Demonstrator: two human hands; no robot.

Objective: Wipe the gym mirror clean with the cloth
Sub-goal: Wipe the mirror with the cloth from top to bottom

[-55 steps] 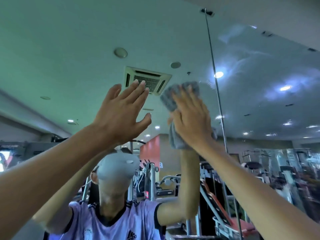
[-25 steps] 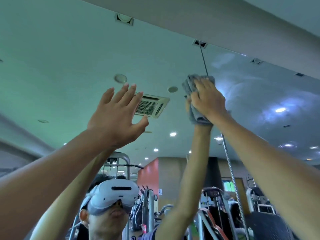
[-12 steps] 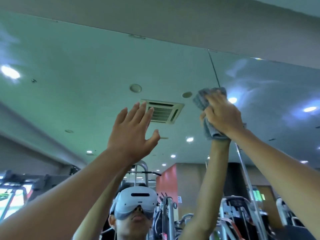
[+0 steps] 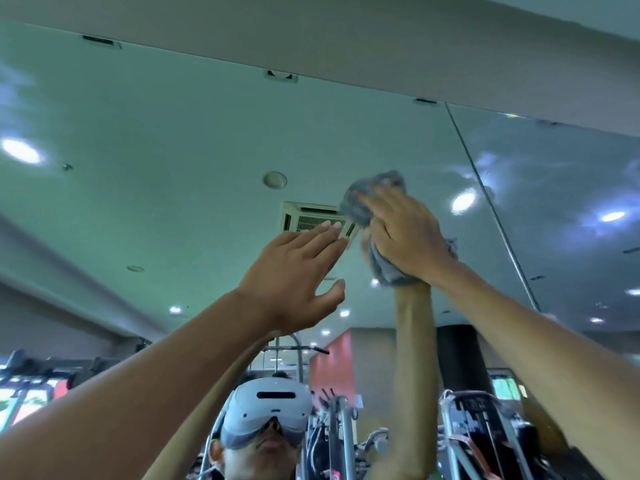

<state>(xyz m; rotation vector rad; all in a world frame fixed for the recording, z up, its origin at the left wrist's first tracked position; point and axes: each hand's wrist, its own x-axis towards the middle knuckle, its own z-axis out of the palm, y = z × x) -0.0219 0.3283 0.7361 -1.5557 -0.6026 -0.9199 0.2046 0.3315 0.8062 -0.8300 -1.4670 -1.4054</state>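
Note:
The gym mirror (image 4: 173, 150) fills the view and reflects the ceiling and the room behind me. My right hand (image 4: 405, 233) is raised high and holds a bunched grey cloth (image 4: 386, 270) against the glass, over the reflected ceiling vent. Part of the cloth sticks out above my fingertips and part hangs below my palm. My left hand (image 4: 294, 271) is just left of it, with straight fingers laid flat toward the glass and nothing in it. Both arms are mirrored below.
A vertical seam (image 4: 491, 202) divides the mirror to the right of the cloth. The right panel (image 4: 547, 174) shows hazy smears. A grey wall band (image 4: 346, 46) runs above the mirror's top edge. Gym machines (image 4: 478, 420) and my headset reflection (image 4: 270, 407) appear low down.
My right hand has carried the cloth left and down, away from the seam and onto the reflected vent. My left hand stays flat beside it.

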